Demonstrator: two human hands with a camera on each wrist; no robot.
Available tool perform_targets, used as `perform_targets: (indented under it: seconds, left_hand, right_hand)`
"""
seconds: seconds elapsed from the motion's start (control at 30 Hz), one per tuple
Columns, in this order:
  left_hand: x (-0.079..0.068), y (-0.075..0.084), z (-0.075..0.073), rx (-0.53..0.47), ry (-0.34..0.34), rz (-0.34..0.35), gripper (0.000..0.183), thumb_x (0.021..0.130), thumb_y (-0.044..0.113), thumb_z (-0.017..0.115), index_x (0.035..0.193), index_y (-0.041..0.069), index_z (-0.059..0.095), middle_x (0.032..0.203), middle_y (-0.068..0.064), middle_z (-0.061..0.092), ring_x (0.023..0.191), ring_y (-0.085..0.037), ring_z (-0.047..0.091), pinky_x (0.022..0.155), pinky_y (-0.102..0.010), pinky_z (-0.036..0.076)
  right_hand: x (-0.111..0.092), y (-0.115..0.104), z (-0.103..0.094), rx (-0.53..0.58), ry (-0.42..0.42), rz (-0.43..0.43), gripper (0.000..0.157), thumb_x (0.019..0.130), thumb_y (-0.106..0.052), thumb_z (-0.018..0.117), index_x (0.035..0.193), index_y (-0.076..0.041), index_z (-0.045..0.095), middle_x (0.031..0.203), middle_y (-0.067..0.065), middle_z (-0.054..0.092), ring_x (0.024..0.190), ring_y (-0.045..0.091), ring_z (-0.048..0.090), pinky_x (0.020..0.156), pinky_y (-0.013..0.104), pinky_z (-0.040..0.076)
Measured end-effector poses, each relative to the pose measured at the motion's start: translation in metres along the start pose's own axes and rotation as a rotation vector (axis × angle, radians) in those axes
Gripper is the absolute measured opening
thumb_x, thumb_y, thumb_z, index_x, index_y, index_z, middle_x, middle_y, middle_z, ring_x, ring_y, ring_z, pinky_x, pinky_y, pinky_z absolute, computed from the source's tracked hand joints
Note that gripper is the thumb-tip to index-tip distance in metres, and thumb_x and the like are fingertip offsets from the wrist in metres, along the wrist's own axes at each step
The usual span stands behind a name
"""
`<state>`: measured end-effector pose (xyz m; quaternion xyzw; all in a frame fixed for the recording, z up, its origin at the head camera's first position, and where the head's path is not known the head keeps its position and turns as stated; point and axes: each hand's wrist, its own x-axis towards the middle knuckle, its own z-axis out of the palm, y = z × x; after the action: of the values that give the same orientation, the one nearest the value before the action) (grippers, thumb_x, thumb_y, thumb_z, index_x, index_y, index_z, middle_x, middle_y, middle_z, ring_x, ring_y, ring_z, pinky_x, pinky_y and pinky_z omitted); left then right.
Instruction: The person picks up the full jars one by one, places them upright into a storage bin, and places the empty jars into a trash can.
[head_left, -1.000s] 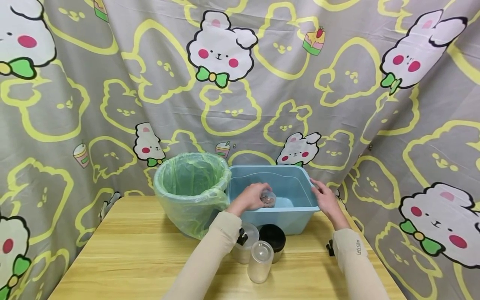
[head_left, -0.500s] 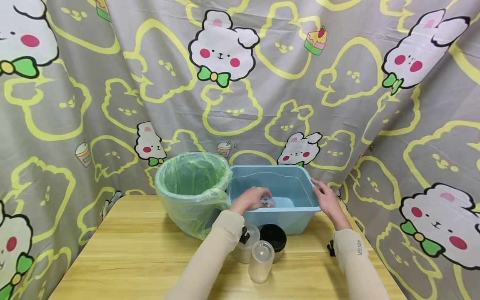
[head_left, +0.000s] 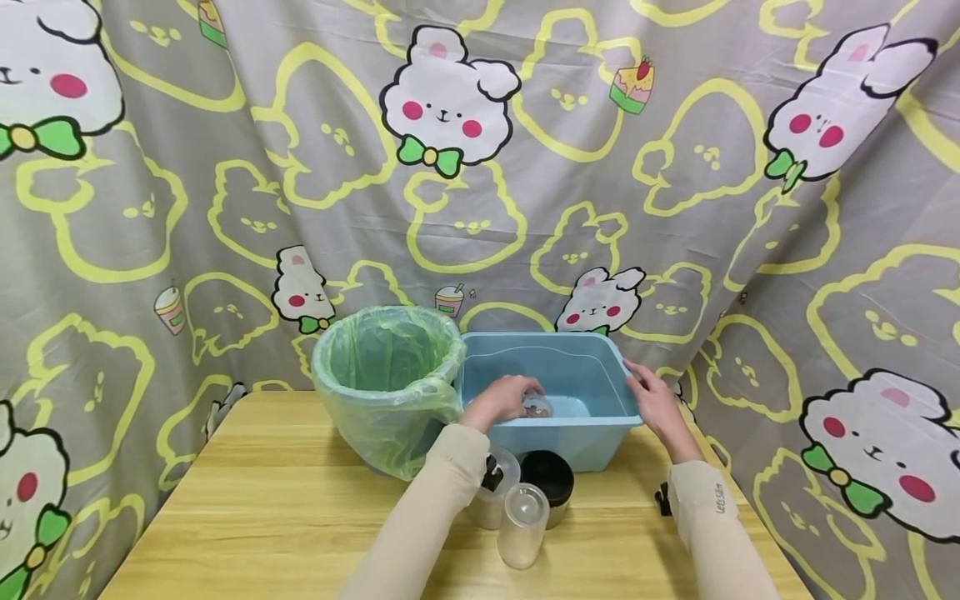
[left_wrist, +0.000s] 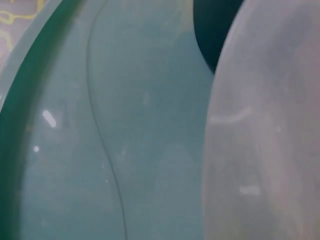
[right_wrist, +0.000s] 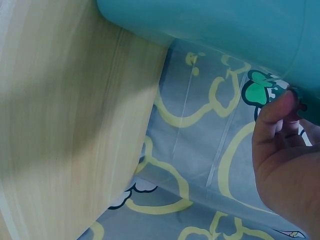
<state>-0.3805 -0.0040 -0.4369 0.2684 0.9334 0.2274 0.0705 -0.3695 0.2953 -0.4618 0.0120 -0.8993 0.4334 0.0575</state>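
In the head view my left hand point(head_left: 504, 400) reaches over the front rim of a blue plastic basin point(head_left: 581, 442). It holds a small clear container point(head_left: 537, 407) with brownish bits visible through it, tilted inside the basin; the hand partly hides it. My right hand point(head_left: 654, 407) grips the basin's right rim. The right wrist view shows that hand point(right_wrist: 285, 165) with its thumb and fingers at the edge of the blue basin point(right_wrist: 210, 25). Neither the left hand nor its container shows in the left wrist view.
A trash bin point(head_left: 375, 417) lined with a green bag stands left of the basin. In front are a translucent jar point(head_left: 487, 504), a black-lidded jar point(head_left: 547, 477) and a clear jar point(head_left: 522, 529). The wooden table point(head_left: 262, 500) meets a patterned curtain point(head_left: 480, 200).
My left hand has tipped the small container over inside the basin, so its round face shows less. My right hand has kept its hold on the rim. The jars have not moved.
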Motion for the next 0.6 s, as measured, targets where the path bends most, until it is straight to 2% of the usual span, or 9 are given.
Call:
perform_targets:
  seconds: [0.23,0.37,0.47,0.6]
  left_hand:
    - [0.002,0.000,0.000,-0.032,0.120,0.122,0.051,0.089,0.020,0.083,0.137,0.014,0.066,0.135,-0.004,0.068,0.125,-0.025,0.063,0.106,-0.040,0.050]
    - [0.001,0.004,-0.002,-0.061,0.202,0.208,0.047,0.092,0.021,0.081,0.136,0.017,0.066,0.135,-0.001,0.067,0.120,-0.021,0.064,0.101,-0.037,0.052]
    - [-0.007,0.012,-0.007,-0.091,0.250,0.256,0.040,0.096,0.021,0.076,0.135,0.020,0.066,0.133,0.002,0.067,0.118,-0.019,0.064,0.099,-0.035,0.053]
    - [-0.029,0.025,-0.019,-0.157,0.257,0.310,0.039,0.099,0.023,0.072,0.137,0.021,0.065,0.133,0.003,0.066,0.119,-0.020,0.063,0.100,-0.035,0.052]
  right_hand:
    - [0.000,0.004,-0.001,-0.003,-0.002,0.002,0.056,0.113,-0.038,0.033,0.164,-0.014,0.033,0.146,0.032,0.048,0.133,0.049,0.048,0.110,0.064,0.039]
    - [0.002,0.005,-0.002,-0.009,-0.003,0.009,0.056,0.113,-0.038,0.032,0.164,-0.014,0.032,0.147,0.032,0.047,0.134,0.049,0.047,0.110,0.065,0.039]
    - [0.003,0.004,-0.002,-0.009,0.004,0.005,0.056,0.113,-0.037,0.032,0.164,-0.014,0.032,0.145,0.032,0.048,0.132,0.050,0.048,0.109,0.065,0.040]
    - [0.005,0.003,0.001,0.005,0.000,0.003,0.056,0.113,-0.037,0.033,0.164,-0.014,0.032,0.141,0.032,0.050,0.130,0.049,0.050,0.108,0.064,0.042]
